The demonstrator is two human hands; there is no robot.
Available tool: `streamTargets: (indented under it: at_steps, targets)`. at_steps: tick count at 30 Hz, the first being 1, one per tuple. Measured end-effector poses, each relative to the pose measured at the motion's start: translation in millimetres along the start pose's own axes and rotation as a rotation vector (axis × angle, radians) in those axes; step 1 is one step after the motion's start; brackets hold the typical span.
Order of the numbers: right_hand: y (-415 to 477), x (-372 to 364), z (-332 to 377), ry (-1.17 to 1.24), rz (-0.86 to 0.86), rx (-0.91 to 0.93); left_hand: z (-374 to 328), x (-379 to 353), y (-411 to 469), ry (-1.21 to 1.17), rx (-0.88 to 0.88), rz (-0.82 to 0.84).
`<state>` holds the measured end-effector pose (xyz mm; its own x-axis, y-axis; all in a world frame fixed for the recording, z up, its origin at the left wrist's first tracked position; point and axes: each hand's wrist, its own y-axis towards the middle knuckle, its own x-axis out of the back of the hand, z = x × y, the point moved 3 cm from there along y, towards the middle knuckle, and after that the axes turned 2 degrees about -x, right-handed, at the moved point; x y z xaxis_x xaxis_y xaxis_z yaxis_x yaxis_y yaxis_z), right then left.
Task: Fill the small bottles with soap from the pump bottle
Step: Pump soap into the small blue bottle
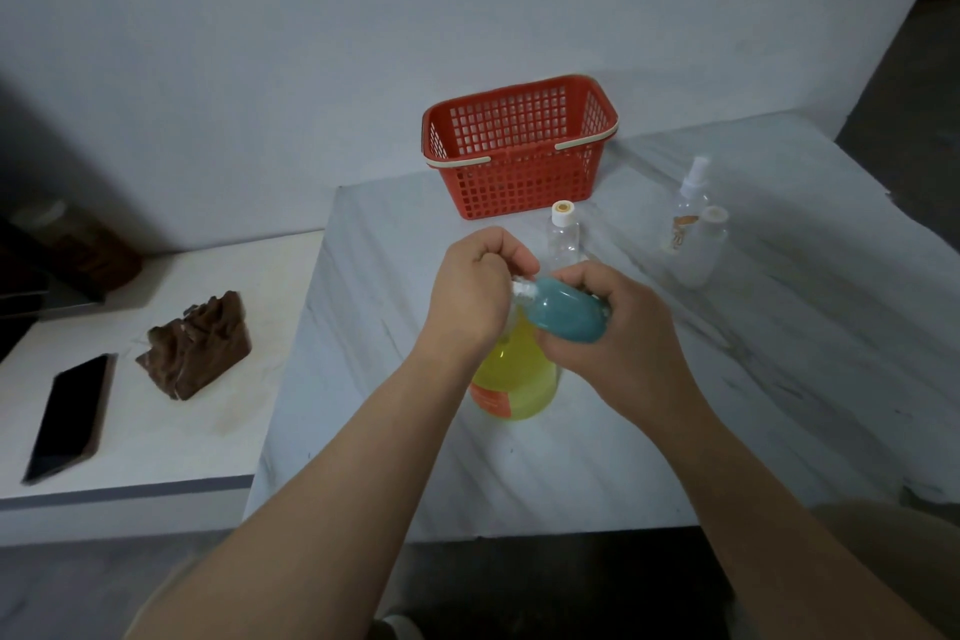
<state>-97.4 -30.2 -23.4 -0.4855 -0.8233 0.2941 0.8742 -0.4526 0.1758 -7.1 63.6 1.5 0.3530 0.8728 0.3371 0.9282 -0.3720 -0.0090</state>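
Note:
The pump bottle point(517, 382), full of yellow soap with an orange label, stands on the marble table point(727, 379) under my hands. My right hand point(618, 333) is wrapped around a small blue bottle point(563, 314), tilted with its neck pointing left. My left hand point(475, 291) is closed around that neck and the pump top, which it hides. Behind my hands stands a clear small bottle point(563, 234) with a white cap.
A red basket point(519, 146) sits at the back of the table. A clear spray bottle point(688, 208) and a frosted small bottle point(701, 250) stand to the right. On the lower white surface at left lie a dark phone point(70, 416) and a brown carved block point(197, 346).

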Motion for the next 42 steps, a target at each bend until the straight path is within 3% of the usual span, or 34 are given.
streamTargets:
  at_steps: [25,42]
  targets:
    - [-1,1,7,-0.029,-0.005,0.053,-7,8,-4,-0.017,0.112,0.045]
    - [0,2,3,-0.020,0.006,0.025,-6,3,-2,0.022,0.086,0.020]
